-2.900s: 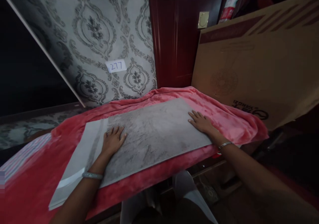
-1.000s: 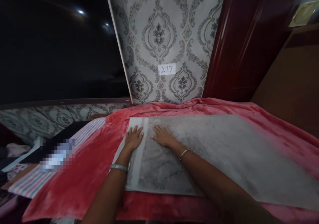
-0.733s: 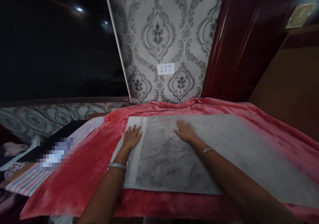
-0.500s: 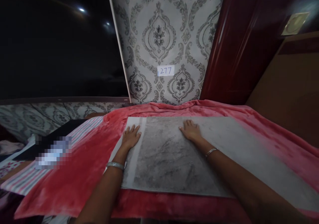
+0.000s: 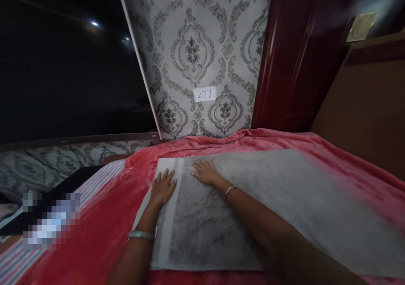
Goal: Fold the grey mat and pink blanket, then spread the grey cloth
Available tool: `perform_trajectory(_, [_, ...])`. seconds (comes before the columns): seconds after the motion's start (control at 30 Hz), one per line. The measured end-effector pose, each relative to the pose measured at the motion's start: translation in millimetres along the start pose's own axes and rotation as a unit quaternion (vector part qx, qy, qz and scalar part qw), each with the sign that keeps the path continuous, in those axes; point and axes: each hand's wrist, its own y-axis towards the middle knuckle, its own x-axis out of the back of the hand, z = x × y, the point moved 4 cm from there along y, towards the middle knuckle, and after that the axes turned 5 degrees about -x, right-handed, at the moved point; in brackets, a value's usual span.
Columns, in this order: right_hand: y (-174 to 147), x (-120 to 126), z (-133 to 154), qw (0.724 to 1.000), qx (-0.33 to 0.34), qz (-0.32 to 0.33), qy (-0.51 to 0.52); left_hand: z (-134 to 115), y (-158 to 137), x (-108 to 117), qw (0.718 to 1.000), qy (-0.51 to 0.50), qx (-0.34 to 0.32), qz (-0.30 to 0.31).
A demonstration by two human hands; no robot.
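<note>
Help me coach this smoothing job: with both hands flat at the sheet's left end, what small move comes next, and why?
Probably sweep the right hand rightward across the grey sheet, while the left hand pins the pale left margin. Both hands lie close together, and most of the sheet stretches to the right over the red blanket.

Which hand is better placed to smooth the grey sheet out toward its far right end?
Right, probably. The right hand lies flat on the grey sheet with the long uncovered stretch to its right. The left hand is flat on the pale strip at the sheet's left edge, beside the red blanket, well placed to anchor it.
</note>
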Motion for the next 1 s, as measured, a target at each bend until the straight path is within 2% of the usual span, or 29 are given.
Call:
perform_trajectory(0.13, [-5.2, 10.0, -55.7, 0.997, -0.073, -0.012, -0.031, 2.2, 1.9, -2.9, 1.0, 0.002, 0.002, -0.004])
perform_trajectory(0.27, [-26.4, 21.6, -113.6, 0.986, -0.154, -0.02, -0.056, -2.5, -1.1, 4.5, 1.0, 0.009, 0.002, 0.008])
perform_trajectory(0.5, [-105.1, 47.2, -212.6, 0.952, -0.296, -0.016, -0.073, -15.9, -10.9, 20.7, 0.999, 0.009, 0.006, 0.038])
perform_trajectory(0.57, [-129.1, 55.1, -231.8, 0.94, -0.334, -0.014, -0.074, -18.6, -12.1, 22.3, 0.999, 0.008, 0.003, 0.041])
perform_trajectory(0.63, [-146.0, 61.8, -239.3, 0.927, -0.368, -0.014, -0.075, -20.3, -12.3, 22.9, 0.999, 0.006, 0.003, 0.042])
perform_trajectory(0.7, [-153.1, 65.6, -228.8, 0.917, -0.391, -0.023, -0.074, -21.0, -12.0, 22.9, 0.999, 0.006, 0.005, 0.044])
perform_trajectory(0.77, [-149.9, 62.9, -194.3, 0.925, -0.371, -0.041, -0.07, -21.2, -11.6, 22.7, 0.999, 0.009, 0.008, 0.046])
perform_trajectory(0.83, [-139.7, 50.9, -134.6, 0.961, -0.265, -0.054, -0.064, -21.4, -11.1, 22.8, 0.999, 0.014, 0.007, 0.042])
perform_trajectory(0.9, [-132.0, 29.8, -60.1, 0.992, -0.107, -0.04, -0.044, -21.2, -10.7, 23.0, 0.999, 0.018, 0.007, 0.034])
perform_trajectory(1.0, [-133.7, -0.9, 38.6, 0.996, 0.082, -0.029, 0.015, -20.0, -9.9, 22.6, 0.999, 0.024, 0.007, 0.026])
